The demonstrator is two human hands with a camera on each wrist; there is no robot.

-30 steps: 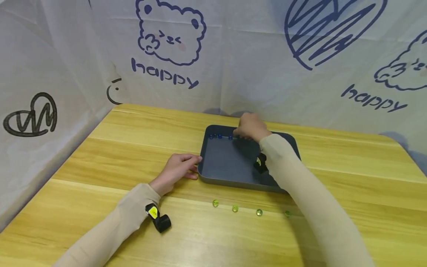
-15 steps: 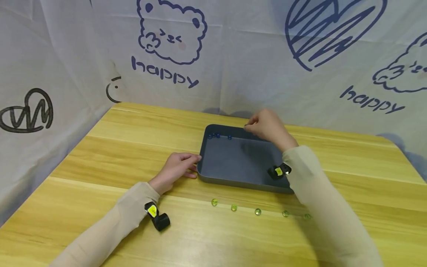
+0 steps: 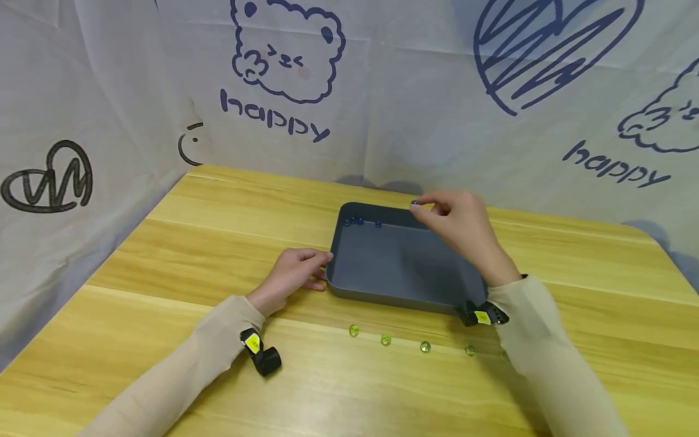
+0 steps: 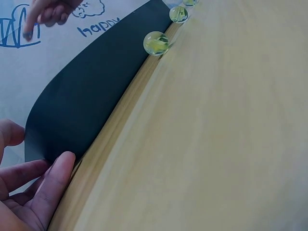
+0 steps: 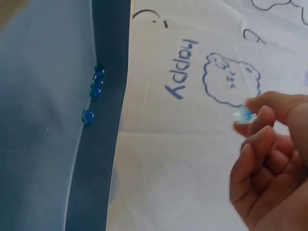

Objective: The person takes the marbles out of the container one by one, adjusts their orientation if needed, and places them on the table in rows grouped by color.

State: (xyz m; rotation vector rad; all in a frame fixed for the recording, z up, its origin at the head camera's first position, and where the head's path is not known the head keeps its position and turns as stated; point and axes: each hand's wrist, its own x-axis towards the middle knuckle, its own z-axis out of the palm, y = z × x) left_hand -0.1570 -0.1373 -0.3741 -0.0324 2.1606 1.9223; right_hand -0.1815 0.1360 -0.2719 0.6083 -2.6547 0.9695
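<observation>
Between thumb and fingertip, my right hand (image 3: 459, 221) pinches a blue marble (image 3: 415, 203) above the back rim of the dark grey tray (image 3: 393, 299). In the right wrist view the same marble looks pale blue and blurred. Several more blue marbles (image 5: 96, 91) lie inside the tray along its back wall, near the left corner. My left hand (image 3: 289, 273) rests at the tray's left side, its fingertips touching the outer wall and rim. The left wrist view shows those fingers (image 4: 62, 163) against the tray's end, mostly straight.
Several yellow-green glass marbles (image 3: 386, 340) stand in a spaced row on the wooden table (image 3: 218, 255) before the tray; the rightmost is half lost by the right sleeve (image 3: 546, 340). A white printed cloth (image 3: 382, 91) hangs behind the table.
My right hand has lifted from inside the tray along its back wall, rising and moving right with a blue marble in its fingertips. The left hand and tray stay almost still.
</observation>
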